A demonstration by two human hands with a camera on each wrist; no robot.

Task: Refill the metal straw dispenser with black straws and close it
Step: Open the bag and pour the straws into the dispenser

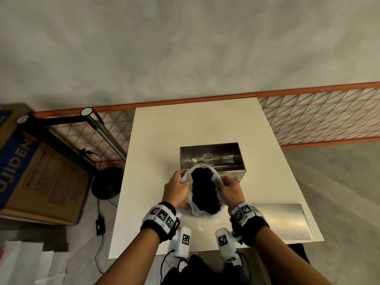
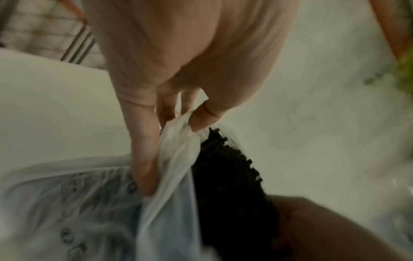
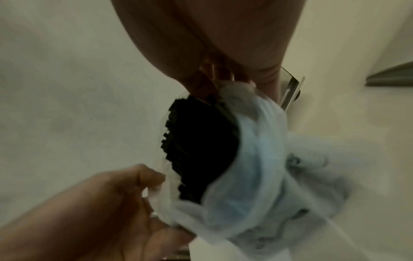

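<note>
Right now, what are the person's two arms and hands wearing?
Both forearms are bare, no sleeves. Each wrist carries a black strap with a white band of square black-and-white coded markers: left hand, right hand. Under each wrist hangs a white camera pod with one coded marker, trailing black cables. No gloves.

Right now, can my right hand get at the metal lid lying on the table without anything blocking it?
Probably yes. The lid lies flat just right of your right hand with bare table between, but that hand is pinching the plastic bag of black straws, so let go first.
</note>
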